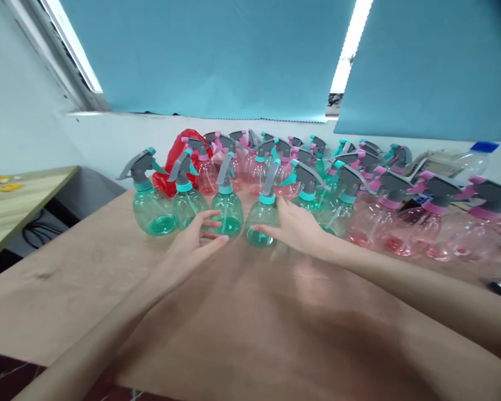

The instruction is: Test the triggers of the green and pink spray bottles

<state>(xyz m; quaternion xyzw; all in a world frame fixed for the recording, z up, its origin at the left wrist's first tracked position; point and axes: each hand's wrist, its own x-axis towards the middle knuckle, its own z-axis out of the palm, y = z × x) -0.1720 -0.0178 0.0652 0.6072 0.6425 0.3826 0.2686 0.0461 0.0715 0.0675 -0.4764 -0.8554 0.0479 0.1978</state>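
My right hand (301, 227) is wrapped round the right side of a clear green spray bottle (256, 218), thumb in front and fingers behind it. This bottle stands upright on the table, its grey and turquoise trigger head on top. My left hand (194, 239) has its fingers apart and holds nothing. Just beyond its fingertips is a second green spray bottle (232, 214); whether they touch it I cannot tell. Farther left stand a third green spray bottle (187, 203) and another green spray bottle (150, 209). More green spray bottles (342, 209) stand right of my right hand.
Pink spray bottles (428, 223) crowd the right side, with several more behind. A red plastic bag (177, 153) lies at the back. The brown table (217, 312) ends near me. At the left is a wooden table (37, 195) with yellow pieces. Blue blinds (217, 55) hang behind.
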